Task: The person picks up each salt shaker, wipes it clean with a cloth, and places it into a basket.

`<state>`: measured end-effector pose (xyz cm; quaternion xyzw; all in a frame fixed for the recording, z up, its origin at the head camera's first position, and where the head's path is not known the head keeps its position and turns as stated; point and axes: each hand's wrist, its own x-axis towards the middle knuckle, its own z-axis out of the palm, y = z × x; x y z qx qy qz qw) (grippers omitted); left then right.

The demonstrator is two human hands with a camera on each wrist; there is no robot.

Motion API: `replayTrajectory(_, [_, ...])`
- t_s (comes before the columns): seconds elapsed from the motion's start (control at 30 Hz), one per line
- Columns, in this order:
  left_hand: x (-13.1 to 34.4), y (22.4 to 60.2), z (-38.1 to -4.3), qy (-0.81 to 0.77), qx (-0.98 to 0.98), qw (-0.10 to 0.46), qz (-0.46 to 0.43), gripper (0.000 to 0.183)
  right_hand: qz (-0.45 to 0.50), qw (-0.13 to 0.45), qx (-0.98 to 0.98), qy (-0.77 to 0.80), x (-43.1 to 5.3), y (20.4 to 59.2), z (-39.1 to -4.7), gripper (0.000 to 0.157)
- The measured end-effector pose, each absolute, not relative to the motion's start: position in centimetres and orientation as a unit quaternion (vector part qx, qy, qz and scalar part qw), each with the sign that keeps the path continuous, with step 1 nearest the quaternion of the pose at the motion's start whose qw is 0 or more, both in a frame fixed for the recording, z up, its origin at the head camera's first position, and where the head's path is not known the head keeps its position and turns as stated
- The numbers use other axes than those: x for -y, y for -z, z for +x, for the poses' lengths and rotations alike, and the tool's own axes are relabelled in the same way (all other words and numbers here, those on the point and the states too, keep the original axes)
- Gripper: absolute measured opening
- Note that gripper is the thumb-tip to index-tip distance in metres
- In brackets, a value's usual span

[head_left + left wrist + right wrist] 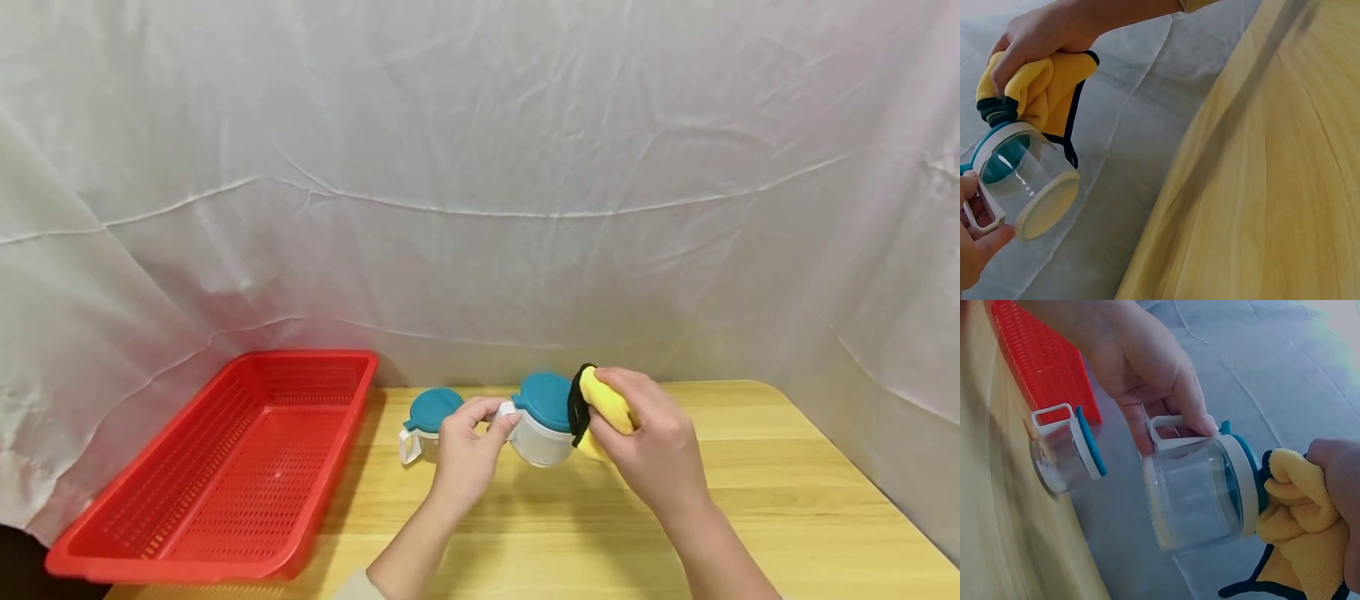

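My left hand [468, 446] pinches the white handle of a clear jar [1191, 494] with a teal lid [546, 402], holding it above the table. A bunched yellow cloth with black edging [1044, 87] is gripped in my right hand [652, 437]. The cloth lies against the lid's side and rim, and one corner hangs loose below it. A second, similar jar [1063, 453] with a teal lid and white handle stands on the table, just left of my left hand in the head view.
A red perforated basket [300, 517] sits at the left of the wooden table [787, 500]. Behind the table hangs a pale grey sheet [480, 275], which also runs along the right side.
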<state>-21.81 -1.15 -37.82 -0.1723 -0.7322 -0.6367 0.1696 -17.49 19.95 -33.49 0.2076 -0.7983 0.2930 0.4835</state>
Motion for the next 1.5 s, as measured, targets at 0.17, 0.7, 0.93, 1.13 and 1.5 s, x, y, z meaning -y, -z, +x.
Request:
replayTrajectory(0.17, [0.9,37.8,-21.4,0.596,0.755,0.188,-0.197,0.008,0.231,0.475,0.806,-0.267,-19.4,33.7,-17.4,0.045])
replayTrajectory(0.7, [0.9,37.8,-21.2,0.563,0.768,0.104,-0.287,0.014,0.212,0.479,0.813,-0.255,-19.6,34.4,-18.0,0.044])
replayTrajectory(0.93, [2.0,37.9,-22.4,0.598,0.749,0.086,-0.272,0.012,0.166,0.484,0.82,-0.257,-20.7,34.7,-18.5,0.042])
replayTrajectory(1.13, [2.9,37.3,-22.8,0.637,0.726,0.079,-0.246,0.013,0.159,0.488,0.82,-0.252,-21.2,34.7,-18.7,0.041])
replayTrajectory(1.5, [3.9,36.5,-23.1,0.709,0.671,0.064,-0.209,0.017,0.174,0.488,0.824,-0.229,-21.6,34.6,-18.7,0.042])
